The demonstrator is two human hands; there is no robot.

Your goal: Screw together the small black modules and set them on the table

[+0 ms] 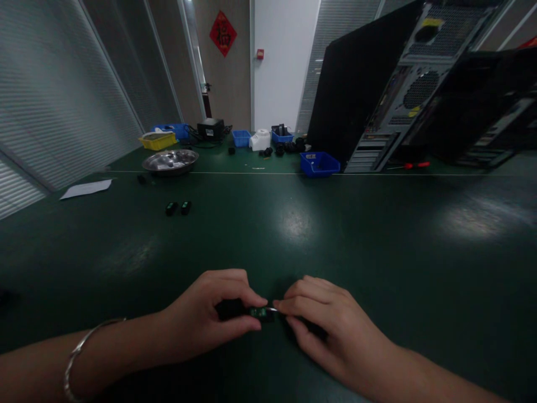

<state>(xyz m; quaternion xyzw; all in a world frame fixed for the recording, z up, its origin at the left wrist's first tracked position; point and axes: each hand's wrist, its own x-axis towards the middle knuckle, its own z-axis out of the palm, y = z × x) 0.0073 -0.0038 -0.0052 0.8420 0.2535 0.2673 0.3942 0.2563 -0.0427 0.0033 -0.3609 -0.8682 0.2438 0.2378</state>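
Note:
Near the front of the table, my left hand point(218, 305) pinches a small black module with a green circuit board point(260, 313) between thumb and fingers. From the right, my right hand point(331, 324) is closed, its thumb and fingertips close together at a thin silvery piece point(272, 309). That piece reaches the module's right end; its kind is too small and blurred to tell. Two similar small black modules with green tops, a left one point(171, 209) and a right one point(186, 207), lie farther back on the left.
On the green table point(235, 235), a metal bowl point(170, 161) and a white sheet point(86, 189) lie back left. A yellow bin point(158, 141), a blue bin point(319, 164) and a white device point(260, 140) line the back. A computer case point(377, 89) stands back right, near a red-handled tool point(417, 165).

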